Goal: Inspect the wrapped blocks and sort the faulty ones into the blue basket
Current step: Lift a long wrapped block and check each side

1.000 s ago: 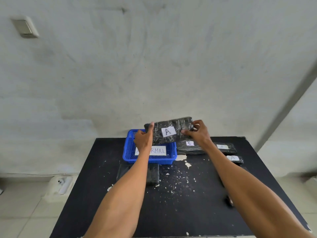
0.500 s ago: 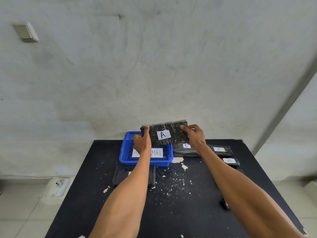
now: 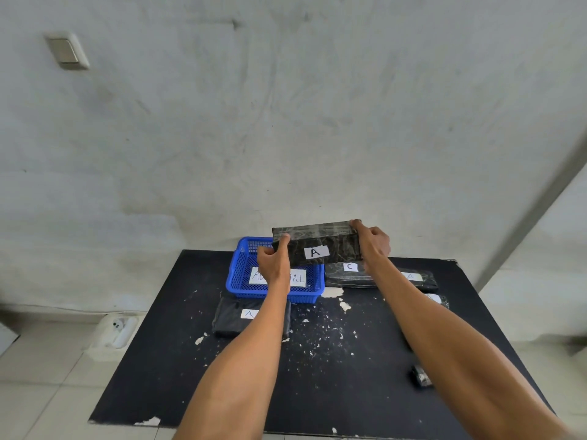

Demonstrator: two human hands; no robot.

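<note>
A black wrapped block (image 3: 320, 242) with a white "A" label is held up over the back right part of the blue basket (image 3: 241, 281). My left hand (image 3: 273, 262) grips its left end and my right hand (image 3: 371, 242) grips its right end. The basket stands at the back of the black table (image 3: 317, 376) and carries a white paper label, partly hidden by my left wrist. Another "A" block (image 3: 235, 320) lies in front of the basket. A block marked "C" (image 3: 346, 274) lies right of the basket, and two more labelled blocks (image 3: 422, 279) sit further right.
White paint chips (image 3: 344, 306) are scattered over the table's middle. A small dark object (image 3: 421, 376) lies near the right edge, beside my right forearm. A grey wall rises directly behind the table. A white socket box (image 3: 116, 330) sits on the floor at the left.
Both hands have kept hold of the "A" block and tilted it, so its top face now shows more. It stays over the basket's back right part.
</note>
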